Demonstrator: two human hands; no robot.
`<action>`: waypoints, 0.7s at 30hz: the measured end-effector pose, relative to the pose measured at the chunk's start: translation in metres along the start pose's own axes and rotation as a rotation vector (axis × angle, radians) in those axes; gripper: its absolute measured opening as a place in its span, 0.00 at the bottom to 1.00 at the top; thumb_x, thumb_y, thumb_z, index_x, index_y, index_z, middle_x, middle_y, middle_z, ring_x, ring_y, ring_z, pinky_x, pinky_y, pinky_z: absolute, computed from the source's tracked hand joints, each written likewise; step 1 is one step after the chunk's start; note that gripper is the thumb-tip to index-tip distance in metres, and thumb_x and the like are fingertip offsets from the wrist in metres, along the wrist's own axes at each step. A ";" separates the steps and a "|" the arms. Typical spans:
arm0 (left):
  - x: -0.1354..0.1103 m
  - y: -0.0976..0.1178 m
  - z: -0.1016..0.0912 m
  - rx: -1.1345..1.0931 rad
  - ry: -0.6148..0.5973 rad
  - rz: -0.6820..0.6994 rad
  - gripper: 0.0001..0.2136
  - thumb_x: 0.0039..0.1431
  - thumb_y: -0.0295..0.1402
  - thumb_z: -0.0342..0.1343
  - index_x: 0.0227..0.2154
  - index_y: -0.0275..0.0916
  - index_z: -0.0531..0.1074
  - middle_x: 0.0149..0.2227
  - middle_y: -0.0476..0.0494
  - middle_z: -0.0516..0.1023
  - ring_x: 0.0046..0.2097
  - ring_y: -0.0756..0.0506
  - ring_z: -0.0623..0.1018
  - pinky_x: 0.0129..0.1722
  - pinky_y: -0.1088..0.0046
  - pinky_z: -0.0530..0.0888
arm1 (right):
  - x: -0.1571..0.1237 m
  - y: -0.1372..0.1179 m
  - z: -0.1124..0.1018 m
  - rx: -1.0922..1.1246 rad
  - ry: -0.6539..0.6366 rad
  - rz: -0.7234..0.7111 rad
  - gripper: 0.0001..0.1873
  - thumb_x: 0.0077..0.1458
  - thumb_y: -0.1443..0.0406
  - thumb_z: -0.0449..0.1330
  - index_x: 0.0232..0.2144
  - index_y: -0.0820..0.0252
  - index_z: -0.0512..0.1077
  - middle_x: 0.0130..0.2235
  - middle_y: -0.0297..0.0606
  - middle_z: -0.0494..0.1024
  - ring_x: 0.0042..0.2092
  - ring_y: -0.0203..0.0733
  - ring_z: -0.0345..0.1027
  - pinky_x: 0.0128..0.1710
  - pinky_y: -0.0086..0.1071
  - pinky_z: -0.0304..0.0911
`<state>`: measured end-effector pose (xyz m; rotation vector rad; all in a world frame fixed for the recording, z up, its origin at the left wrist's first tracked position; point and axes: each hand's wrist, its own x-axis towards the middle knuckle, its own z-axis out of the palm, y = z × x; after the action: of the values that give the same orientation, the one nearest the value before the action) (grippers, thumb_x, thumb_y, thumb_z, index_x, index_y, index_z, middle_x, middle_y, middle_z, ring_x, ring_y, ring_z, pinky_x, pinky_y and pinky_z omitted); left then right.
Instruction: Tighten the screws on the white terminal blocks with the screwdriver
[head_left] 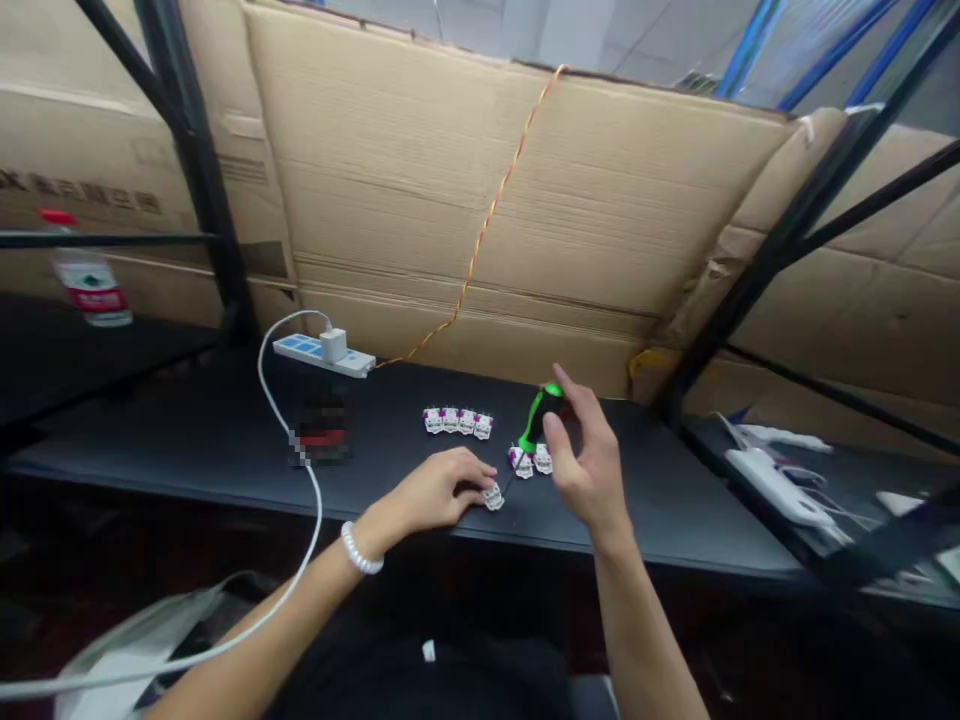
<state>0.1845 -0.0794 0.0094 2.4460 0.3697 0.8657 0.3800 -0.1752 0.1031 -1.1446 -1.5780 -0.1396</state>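
Near the front edge of the black tabletop (390,440), my left hand (442,487) grips a small white part (493,496) between thumb and fingers. My right hand (589,455) is closed around the handle of a green-and-black screwdriver (539,417). The thin shaft slants down to the left, its tip beside the white part; whether it touches I cannot tell. Just behind the shaft lie two white-and-purple parts (521,461). Farther back, several similar white-and-purple parts (458,422) form a row.
A white power strip (300,349) with a plugged-in adapter (333,345) lies at the back left. Its white cable (315,510) loops over my left forearm. A pixelated dark item (322,430) sits at left. Black shelf posts (735,290) and a cardboard wall (450,180) enclose the table.
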 end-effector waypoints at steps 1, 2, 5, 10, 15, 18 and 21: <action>0.000 0.000 0.000 0.002 -0.003 -0.002 0.07 0.64 0.26 0.66 0.43 0.41 0.85 0.51 0.41 0.87 0.53 0.40 0.83 0.57 0.61 0.79 | 0.000 0.000 0.000 0.034 -0.018 0.004 0.27 0.71 0.63 0.53 0.69 0.52 0.67 0.53 0.45 0.77 0.49 0.48 0.74 0.51 0.45 0.73; 0.000 0.000 0.000 0.004 -0.001 -0.007 0.07 0.64 0.26 0.66 0.43 0.41 0.85 0.51 0.41 0.87 0.53 0.40 0.83 0.57 0.61 0.78 | -0.001 0.000 0.001 0.055 -0.028 0.004 0.27 0.72 0.63 0.53 0.70 0.51 0.66 0.54 0.45 0.77 0.51 0.49 0.74 0.53 0.46 0.73; 0.000 0.001 0.000 0.002 0.002 -0.010 0.07 0.64 0.26 0.66 0.43 0.41 0.85 0.51 0.42 0.87 0.53 0.40 0.83 0.57 0.62 0.78 | 0.000 -0.001 0.003 0.006 -0.016 -0.017 0.26 0.68 0.60 0.61 0.67 0.51 0.70 0.52 0.45 0.77 0.51 0.51 0.73 0.50 0.46 0.73; -0.001 0.003 -0.001 0.010 0.001 -0.002 0.05 0.66 0.29 0.66 0.43 0.41 0.84 0.50 0.41 0.87 0.52 0.40 0.83 0.56 0.62 0.78 | -0.001 0.002 0.004 0.027 -0.048 0.020 0.28 0.67 0.62 0.60 0.68 0.50 0.68 0.50 0.43 0.76 0.46 0.47 0.73 0.46 0.43 0.74; -0.001 0.005 -0.001 0.012 0.001 -0.011 0.05 0.66 0.31 0.66 0.43 0.40 0.83 0.50 0.40 0.86 0.52 0.40 0.83 0.56 0.61 0.78 | -0.001 0.002 0.002 0.078 -0.075 -0.013 0.26 0.70 0.63 0.55 0.68 0.51 0.67 0.57 0.46 0.76 0.55 0.50 0.73 0.56 0.48 0.72; -0.001 0.006 -0.002 0.021 0.002 -0.017 0.05 0.66 0.30 0.66 0.43 0.39 0.83 0.50 0.40 0.86 0.51 0.40 0.83 0.55 0.62 0.78 | 0.001 -0.001 0.002 -0.035 -0.002 -0.031 0.23 0.66 0.61 0.63 0.62 0.52 0.74 0.51 0.44 0.76 0.49 0.49 0.73 0.47 0.44 0.74; 0.000 0.006 -0.002 0.021 -0.004 -0.011 0.05 0.66 0.31 0.66 0.43 0.39 0.83 0.49 0.40 0.86 0.51 0.40 0.83 0.56 0.62 0.78 | 0.001 -0.001 0.002 -0.001 -0.022 -0.009 0.24 0.68 0.62 0.59 0.65 0.52 0.71 0.50 0.44 0.77 0.47 0.48 0.74 0.48 0.44 0.74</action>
<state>0.1835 -0.0840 0.0144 2.4619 0.3923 0.8559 0.3778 -0.1739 0.1032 -1.1434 -1.6029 -0.1347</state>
